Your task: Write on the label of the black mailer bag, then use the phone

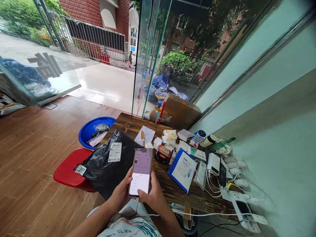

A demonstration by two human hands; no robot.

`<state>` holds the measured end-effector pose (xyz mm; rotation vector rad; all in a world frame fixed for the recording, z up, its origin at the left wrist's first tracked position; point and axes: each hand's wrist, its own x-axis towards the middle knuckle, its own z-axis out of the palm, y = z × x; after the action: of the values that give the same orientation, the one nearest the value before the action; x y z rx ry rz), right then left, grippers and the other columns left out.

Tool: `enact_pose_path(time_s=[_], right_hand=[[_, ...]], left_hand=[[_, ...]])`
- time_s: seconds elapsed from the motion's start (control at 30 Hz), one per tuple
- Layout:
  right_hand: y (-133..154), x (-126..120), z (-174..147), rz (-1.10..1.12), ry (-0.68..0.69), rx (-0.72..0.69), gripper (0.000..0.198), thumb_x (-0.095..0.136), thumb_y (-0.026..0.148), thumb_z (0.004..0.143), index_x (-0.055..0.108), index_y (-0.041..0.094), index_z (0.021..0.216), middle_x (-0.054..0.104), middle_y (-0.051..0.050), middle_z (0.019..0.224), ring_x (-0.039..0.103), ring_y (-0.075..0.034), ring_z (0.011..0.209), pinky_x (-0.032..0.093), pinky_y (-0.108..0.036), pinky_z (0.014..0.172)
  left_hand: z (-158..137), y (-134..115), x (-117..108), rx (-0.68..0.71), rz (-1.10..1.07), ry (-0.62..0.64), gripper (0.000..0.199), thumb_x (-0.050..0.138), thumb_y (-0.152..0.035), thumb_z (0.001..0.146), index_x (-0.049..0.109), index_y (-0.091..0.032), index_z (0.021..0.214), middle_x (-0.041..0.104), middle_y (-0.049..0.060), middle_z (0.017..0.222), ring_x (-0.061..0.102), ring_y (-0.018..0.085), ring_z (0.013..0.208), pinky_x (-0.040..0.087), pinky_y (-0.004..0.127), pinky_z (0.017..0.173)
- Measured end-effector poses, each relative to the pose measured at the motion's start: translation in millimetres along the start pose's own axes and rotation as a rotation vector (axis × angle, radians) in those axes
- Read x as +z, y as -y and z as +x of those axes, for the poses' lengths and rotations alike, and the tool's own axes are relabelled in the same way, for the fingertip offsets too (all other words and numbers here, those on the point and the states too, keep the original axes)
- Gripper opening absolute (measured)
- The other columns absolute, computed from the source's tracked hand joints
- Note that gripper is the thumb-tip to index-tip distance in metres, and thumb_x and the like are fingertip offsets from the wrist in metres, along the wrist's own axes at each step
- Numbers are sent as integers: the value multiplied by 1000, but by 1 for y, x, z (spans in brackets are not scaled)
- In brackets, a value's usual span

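A smartphone (140, 172) with a lit screen is held upright in front of me, above the near edge of a wooden table (172, 192). My left hand (120, 192) grips its left side and my right hand (153, 194) cups its lower right. A white cable (148, 214) runs from the phone's bottom. A black plastic parcel bag (108, 164) with a white shipping label lies on the table just left of the phone.
A blue and white parcel (182, 169), a small label printer (163, 153), papers, chargers and cables crowd the table along the wall. A red stool (69, 169) and a blue basin (90, 128) stand at left. A cardboard box (181, 110) sits behind the table.
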<state>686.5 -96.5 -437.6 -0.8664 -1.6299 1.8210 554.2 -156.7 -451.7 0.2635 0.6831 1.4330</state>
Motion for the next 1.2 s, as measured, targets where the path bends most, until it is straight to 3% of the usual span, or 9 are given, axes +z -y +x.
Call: enact_pose_path(time_s=[0.07,0.13,0.27,0.33,0.43,0.7,0.9,1.07,1.2], right_hand=[[1,1,-1,-29,-16,-9,66,61,16,63,40,23,126,58,-9,126,57,-25,111,49,-40,93],[1,1,-1,-26,-21,-16,65,61,16,64,42,23,125,59,-9,125,57,-25,110,49,-40,93],[-2,0,1,67,-13,-21,61,60,23,65,44,21,124,63,-9,120,60,-26,106,50,-40,91],[-5,-1,3,100,-61,15,55,58,27,68,48,21,121,64,-8,117,60,-26,105,49,-41,92],[-10,-1,10,111,-153,69,43,55,37,73,57,19,112,67,-8,109,62,-25,99,49,-42,92],[-8,2,26,126,-324,102,55,60,67,69,64,16,88,69,-8,84,60,-21,73,49,-32,64],[-5,6,20,293,-239,119,51,62,56,68,61,19,102,70,-6,91,62,-21,73,51,-33,64],[-4,8,12,318,-120,144,53,56,40,67,52,20,116,67,-6,108,63,-22,84,51,-33,68],[-1,5,8,265,-65,136,59,53,32,66,44,19,122,65,-7,112,62,-22,86,49,-34,71]], left_hand=[[1,0,0,12,-7,-15,84,63,-38,74,24,-28,147,49,3,139,41,27,130,42,34,102],[2,0,0,10,-2,-29,85,63,-38,73,23,-29,147,49,3,139,41,27,130,43,33,100],[-2,-1,2,-32,40,-26,88,60,-39,75,12,-33,149,45,7,141,52,31,117,54,34,73],[-4,-3,3,-65,69,-18,89,58,-41,77,5,-35,149,43,10,142,57,32,108,54,32,60],[-5,-3,5,-70,84,-6,90,57,-40,78,2,-35,149,44,11,140,59,31,100,54,30,56],[-4,-1,5,-57,92,21,87,52,-37,79,2,-33,149,36,12,146,60,30,93,57,38,55],[-4,3,-6,-48,71,-15,84,56,-33,77,13,-33,148,42,7,143,57,23,100,56,31,72],[-3,1,-2,-49,113,-14,94,51,-24,69,3,-31,149,40,14,141,58,25,83,55,36,55],[-7,-5,9,-89,137,-72,100,50,-15,64,-1,-30,149,41,14,140,59,24,82,56,35,55]])
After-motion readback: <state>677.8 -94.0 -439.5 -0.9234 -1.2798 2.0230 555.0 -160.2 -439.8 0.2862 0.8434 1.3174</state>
